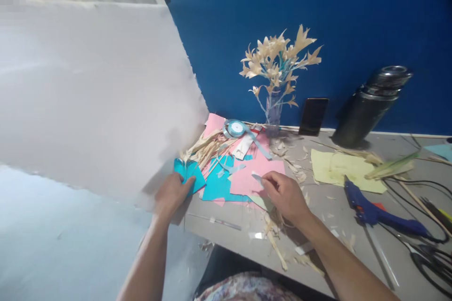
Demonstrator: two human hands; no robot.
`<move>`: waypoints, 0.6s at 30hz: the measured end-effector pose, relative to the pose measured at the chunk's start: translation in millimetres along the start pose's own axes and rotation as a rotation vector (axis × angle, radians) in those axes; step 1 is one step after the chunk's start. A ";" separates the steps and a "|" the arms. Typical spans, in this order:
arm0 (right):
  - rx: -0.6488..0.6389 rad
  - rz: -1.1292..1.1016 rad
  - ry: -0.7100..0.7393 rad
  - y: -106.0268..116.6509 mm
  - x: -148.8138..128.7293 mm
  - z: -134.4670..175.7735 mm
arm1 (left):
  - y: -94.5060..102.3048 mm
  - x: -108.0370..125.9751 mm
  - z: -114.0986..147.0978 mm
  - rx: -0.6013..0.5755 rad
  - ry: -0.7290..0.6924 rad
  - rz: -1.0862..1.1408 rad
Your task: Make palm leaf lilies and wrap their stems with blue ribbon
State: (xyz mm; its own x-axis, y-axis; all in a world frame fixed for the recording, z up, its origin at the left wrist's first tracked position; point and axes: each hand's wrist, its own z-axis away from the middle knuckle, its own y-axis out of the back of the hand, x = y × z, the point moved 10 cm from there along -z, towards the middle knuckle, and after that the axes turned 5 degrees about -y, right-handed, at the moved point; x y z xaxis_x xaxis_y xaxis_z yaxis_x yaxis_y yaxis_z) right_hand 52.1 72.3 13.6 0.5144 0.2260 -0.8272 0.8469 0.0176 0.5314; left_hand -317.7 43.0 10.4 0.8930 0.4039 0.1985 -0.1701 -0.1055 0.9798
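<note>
My left hand (173,194) grips a folded piece of turquoise paper (196,175) at the table's left edge, thumb on top. In a pinch of thumb and finger, my right hand (287,196) has the end of a pale blue ribbon (257,178) just over a pink paper sheet (243,181). Between the hands lies a larger turquoise sheet (215,187). Behind them, a bundle of dried husk strips (208,146) rests beside a ribbon spool (236,128), whose loose ribbon curls over the papers.
A clear vase (273,110) of husk flowers (278,56) stands by the blue partition (226,19). Further right are a phone (313,116), a dark flask (370,106), yellow paper (342,169), a blue glue gun (374,214) with its cable, and scissors (429,263). Husk scraps litter the table.
</note>
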 end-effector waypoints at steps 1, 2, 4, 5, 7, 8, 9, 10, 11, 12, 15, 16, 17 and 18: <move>-0.001 0.008 -0.001 0.0 0.6 -0.3 | -2.2 0.3 -4.3 0.004 -0.001 -0.004; 0.002 0.013 -0.006 0.6 1.5 -0.9 | -3.1 0.5 -8.8 0.015 -0.008 0.001; 0.009 0.016 -0.021 2.3 3.7 -2.0 | -4.8 0.3 -17.4 0.024 -0.040 0.026; 0.010 0.016 -0.026 2.7 4.5 -2.4 | -5.3 -0.2 -21.0 0.022 -0.058 0.041; 0.008 0.011 -0.030 2.6 5.1 -2.9 | -5.2 -1.7 -25.5 0.016 -0.086 0.065; 0.003 0.008 -0.029 1.9 5.0 -3.0 | -3.9 -2.4 -26.1 0.017 -0.096 0.077; -0.005 0.007 -0.028 0.9 4.9 -3.0 | -2.0 -3.2 -25.5 0.022 -0.105 0.088; -0.012 0.006 -0.028 0.0 4.9 -3.0 | 0.7 -4.2 -23.8 0.030 -0.111 0.098; -0.018 0.006 -0.029 -0.8 4.9 -3.1 | 3.7 -5.8 -21.0 0.039 -0.113 0.105; -0.024 0.007 -0.031 -1.4 4.9 -3.2 | 7.7 -8.5 -17.5 0.054 -0.109 0.110; -0.036 0.001 -0.032 -1.6 4.0 -3.4 | 26.5 -21.9 -3.3 0.154 -0.071 0.142; -0.038 -0.002 -0.034 -1.2 3.7 -3.3 | 35.0 -26.4 2.4 0.201 -0.060 0.158; -0.039 -0.005 -0.035 -0.9 3.5 -3.2 | 43.8 -29.9 8.3 0.248 -0.052 0.177; -0.040 -0.007 -0.038 -0.8 3.5 -2.9 | 53.1 -31.8 14.4 0.293 -0.047 0.200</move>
State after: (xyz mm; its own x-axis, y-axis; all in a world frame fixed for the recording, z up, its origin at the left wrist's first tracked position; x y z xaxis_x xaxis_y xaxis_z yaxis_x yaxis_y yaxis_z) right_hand 52.9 75.9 10.8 0.5136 0.1889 -0.8369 0.8449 0.0587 0.5317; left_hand -349.1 11.5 55.7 0.8735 0.3075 0.3774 -0.2225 -0.4373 0.8714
